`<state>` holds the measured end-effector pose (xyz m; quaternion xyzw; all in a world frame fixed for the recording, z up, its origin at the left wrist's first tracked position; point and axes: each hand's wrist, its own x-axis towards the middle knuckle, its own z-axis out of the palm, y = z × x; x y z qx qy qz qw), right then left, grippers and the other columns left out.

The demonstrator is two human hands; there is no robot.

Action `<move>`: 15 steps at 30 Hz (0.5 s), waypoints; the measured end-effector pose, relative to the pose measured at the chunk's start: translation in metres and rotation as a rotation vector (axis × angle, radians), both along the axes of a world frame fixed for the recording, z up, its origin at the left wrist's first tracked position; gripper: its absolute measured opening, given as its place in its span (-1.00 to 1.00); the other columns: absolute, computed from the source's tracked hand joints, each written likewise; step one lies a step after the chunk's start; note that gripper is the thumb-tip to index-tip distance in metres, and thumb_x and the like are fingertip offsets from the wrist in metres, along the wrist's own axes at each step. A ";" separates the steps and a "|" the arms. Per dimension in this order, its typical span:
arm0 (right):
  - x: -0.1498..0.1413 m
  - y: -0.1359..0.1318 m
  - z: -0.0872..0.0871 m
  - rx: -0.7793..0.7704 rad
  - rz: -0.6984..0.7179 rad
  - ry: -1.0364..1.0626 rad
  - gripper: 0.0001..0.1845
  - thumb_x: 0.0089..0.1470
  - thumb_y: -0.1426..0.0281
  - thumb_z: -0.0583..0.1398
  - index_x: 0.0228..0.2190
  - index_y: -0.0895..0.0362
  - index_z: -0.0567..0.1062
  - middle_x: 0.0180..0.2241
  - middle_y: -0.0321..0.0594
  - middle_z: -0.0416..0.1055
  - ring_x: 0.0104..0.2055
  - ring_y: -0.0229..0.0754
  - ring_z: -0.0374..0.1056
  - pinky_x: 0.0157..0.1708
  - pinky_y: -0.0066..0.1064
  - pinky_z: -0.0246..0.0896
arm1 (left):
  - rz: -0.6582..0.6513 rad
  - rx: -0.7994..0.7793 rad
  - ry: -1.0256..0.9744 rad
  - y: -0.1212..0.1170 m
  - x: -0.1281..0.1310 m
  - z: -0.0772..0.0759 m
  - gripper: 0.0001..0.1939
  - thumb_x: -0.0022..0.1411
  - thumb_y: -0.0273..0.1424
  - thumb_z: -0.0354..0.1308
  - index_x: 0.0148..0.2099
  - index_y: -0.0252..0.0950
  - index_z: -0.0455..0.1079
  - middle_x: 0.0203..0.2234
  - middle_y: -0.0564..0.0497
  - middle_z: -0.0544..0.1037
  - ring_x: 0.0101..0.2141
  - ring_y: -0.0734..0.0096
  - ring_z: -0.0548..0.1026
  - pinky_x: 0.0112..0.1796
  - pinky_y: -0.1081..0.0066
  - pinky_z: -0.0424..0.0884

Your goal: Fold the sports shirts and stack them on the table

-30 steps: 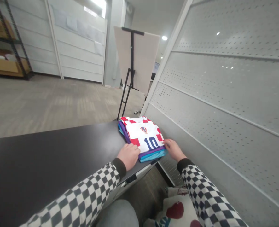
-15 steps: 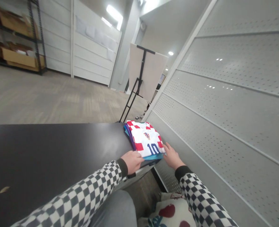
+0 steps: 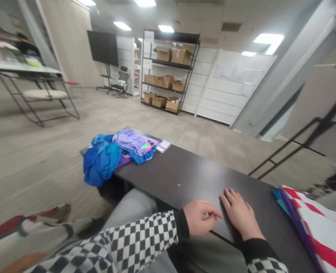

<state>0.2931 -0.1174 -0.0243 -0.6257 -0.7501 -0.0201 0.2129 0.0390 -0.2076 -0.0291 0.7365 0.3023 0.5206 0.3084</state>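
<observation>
My left hand [image 3: 200,218] rests loosely curled near the front edge of the dark table [image 3: 190,178], holding nothing. Just beside it, my right hand [image 3: 238,214] lies flat on the tabletop with its fingers spread. A folded stack of football jerseys [image 3: 318,227], white and red checks on top with purple and teal layers below, is cut off by the right side of the view. Neither hand touches it. At the table's far end lies a crumpled heap of blue and lilac clothes [image 3: 113,151], with a small blurred white item [image 3: 163,146] beside it.
A metal shelf of cardboard boxes [image 3: 168,72] stands at the back, beyond a carpeted floor [image 3: 42,151]. An easel with a board [image 3: 313,121] stands at the right. A metal-framed table [image 3: 33,87] is at the far left. My grey-trousered knee [image 3: 133,206] is below the table edge.
My view has swung far to the left, moving the jersey stack to the right edge. Both hands have let go of the stack and now rest on the bare tabletop.
</observation>
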 end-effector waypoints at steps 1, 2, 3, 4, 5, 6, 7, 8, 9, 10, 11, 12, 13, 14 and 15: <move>-0.005 0.001 -0.009 0.012 -0.007 0.022 -0.38 0.25 -0.03 0.07 0.06 0.06 0.66 0.26 0.15 0.57 0.30 0.33 0.51 0.29 0.27 0.43 | 0.040 -0.032 -0.011 -0.010 -0.036 -0.001 -0.71 0.20 -0.57 0.21 -0.17 -0.22 0.73 -0.33 -0.08 0.73 -0.29 0.25 0.67 -0.17 0.32 0.60; -0.005 0.003 -0.016 0.020 -0.029 0.060 -0.40 0.22 -0.04 0.07 0.00 0.04 0.67 0.20 0.16 0.61 0.26 0.35 0.54 0.27 0.28 0.45 | 0.098 -0.062 -0.002 -0.021 -0.073 -0.002 -0.72 0.21 -0.56 0.20 -0.18 -0.21 0.73 -0.33 -0.08 0.73 -0.30 0.26 0.67 -0.21 0.33 0.58; -0.002 0.005 -0.020 0.023 -0.047 0.100 -0.44 0.18 -0.04 0.08 -0.08 0.01 0.68 0.14 0.17 0.65 0.21 0.38 0.57 0.24 0.29 0.47 | 0.187 -0.080 0.020 -0.033 -0.111 -0.002 -0.73 0.22 -0.54 0.20 -0.18 -0.20 0.72 -0.33 -0.08 0.72 -0.31 0.26 0.66 -0.24 0.32 0.56; 0.003 0.008 -0.023 0.020 -0.044 0.137 -0.49 0.13 -0.03 0.10 -0.16 -0.03 0.69 0.12 0.16 0.66 0.20 0.40 0.58 0.25 0.29 0.47 | 0.280 -0.092 0.049 -0.045 -0.148 -0.001 -0.72 0.26 -0.51 0.18 -0.16 -0.19 0.72 -0.32 -0.08 0.72 -0.30 0.25 0.66 -0.23 0.30 0.56; 0.009 0.011 -0.025 0.015 -0.046 0.169 -0.54 0.09 -0.02 0.12 -0.22 -0.06 0.68 0.10 0.15 0.66 0.19 0.43 0.58 0.25 0.29 0.47 | 0.385 -0.089 0.083 -0.057 -0.184 0.001 -0.73 0.31 -0.47 0.16 -0.15 -0.19 0.71 -0.33 -0.08 0.71 -0.29 0.23 0.66 -0.19 0.26 0.57; 0.014 0.014 -0.026 0.008 -0.049 0.194 -0.58 0.05 -0.02 0.14 -0.26 -0.09 0.67 0.10 0.16 0.66 0.19 0.45 0.57 0.24 0.29 0.47 | 0.482 -0.095 0.138 -0.068 -0.219 0.004 -0.73 0.34 -0.43 0.14 -0.15 -0.18 0.70 -0.33 -0.08 0.70 -0.28 0.21 0.66 -0.18 0.24 0.57; 0.018 0.017 -0.027 -0.002 -0.052 0.214 -0.61 0.02 -0.02 0.16 -0.29 -0.11 0.66 0.10 0.17 0.66 0.20 0.48 0.57 0.22 0.30 0.47 | 0.586 -0.122 0.206 -0.078 -0.252 0.009 -0.73 0.37 -0.39 0.12 -0.13 -0.18 0.69 -0.32 -0.08 0.70 -0.31 0.21 0.64 -0.22 0.24 0.57; 0.021 0.020 -0.029 -0.012 -0.061 0.230 -0.64 0.00 -0.02 0.17 -0.31 -0.13 0.65 0.10 0.19 0.66 0.20 0.50 0.56 0.21 0.32 0.47 | 0.707 -0.152 0.263 -0.086 -0.283 0.016 -0.71 0.40 -0.35 0.09 -0.12 -0.18 0.68 -0.30 -0.08 0.70 -0.33 0.21 0.62 -0.24 0.23 0.57; 0.022 0.023 -0.030 -0.019 -0.070 0.243 -0.65 -0.02 -0.02 0.18 -0.32 -0.14 0.64 0.10 0.21 0.66 0.19 0.52 0.56 0.19 0.33 0.47 | 0.832 -0.175 0.308 -0.092 -0.310 0.023 -0.69 0.43 -0.31 0.07 -0.09 -0.18 0.67 -0.29 -0.08 0.70 -0.32 0.20 0.62 -0.21 0.22 0.58; 0.022 0.025 -0.031 -0.021 -0.079 0.256 -0.66 -0.04 -0.02 0.18 -0.33 -0.15 0.62 0.10 0.22 0.66 0.19 0.53 0.56 0.18 0.34 0.47 | 0.950 -0.201 0.347 -0.095 -0.334 0.031 -0.67 0.44 -0.27 0.05 -0.04 -0.19 0.66 -0.27 -0.08 0.69 -0.30 0.19 0.62 -0.16 0.20 0.59; 0.022 0.026 -0.032 -0.020 -0.086 0.266 -0.66 -0.05 -0.03 0.18 -0.33 -0.16 0.61 0.09 0.22 0.66 0.18 0.53 0.56 0.17 0.34 0.47 | 1.059 -0.228 0.383 -0.095 -0.355 0.039 -0.64 0.45 -0.24 0.04 0.03 -0.21 0.64 -0.25 -0.09 0.68 -0.27 0.16 0.62 -0.10 0.17 0.60; 0.020 0.027 -0.033 -0.019 -0.089 0.275 -0.66 -0.07 -0.04 0.18 -0.34 -0.17 0.60 0.08 0.21 0.67 0.17 0.54 0.56 0.18 0.35 0.46 | 1.146 -0.255 0.423 -0.092 -0.371 0.047 -0.60 0.45 -0.20 0.04 0.10 -0.24 0.61 -0.22 -0.11 0.67 -0.22 0.13 0.63 -0.03 0.15 0.60; 0.019 0.027 -0.033 -0.014 -0.094 0.286 -0.66 -0.09 -0.04 0.18 -0.35 -0.18 0.59 0.07 0.19 0.68 0.17 0.54 0.57 0.19 0.35 0.46 | 1.208 -0.287 0.474 -0.087 -0.383 0.052 -0.55 0.44 -0.17 0.06 0.17 -0.27 0.57 -0.16 -0.14 0.66 -0.14 0.08 0.63 0.04 0.12 0.58; 0.017 0.026 -0.031 -0.010 -0.098 0.296 -0.67 -0.10 -0.04 0.18 -0.36 -0.19 0.59 0.05 0.17 0.68 0.16 0.54 0.57 0.20 0.36 0.45 | 1.246 -0.327 0.536 -0.079 -0.392 0.056 -0.50 0.43 -0.13 0.08 0.24 -0.29 0.53 -0.07 -0.18 0.65 -0.05 0.03 0.63 0.11 0.10 0.55; 0.015 0.024 -0.028 -0.012 -0.097 0.305 -0.69 -0.11 -0.03 0.19 -0.37 -0.20 0.59 0.04 0.16 0.69 0.15 0.55 0.57 0.20 0.37 0.45 | 1.262 -0.379 0.607 -0.070 -0.396 0.057 -0.43 0.42 -0.09 0.12 0.31 -0.30 0.49 0.03 -0.23 0.62 0.05 -0.03 0.60 0.18 0.07 0.51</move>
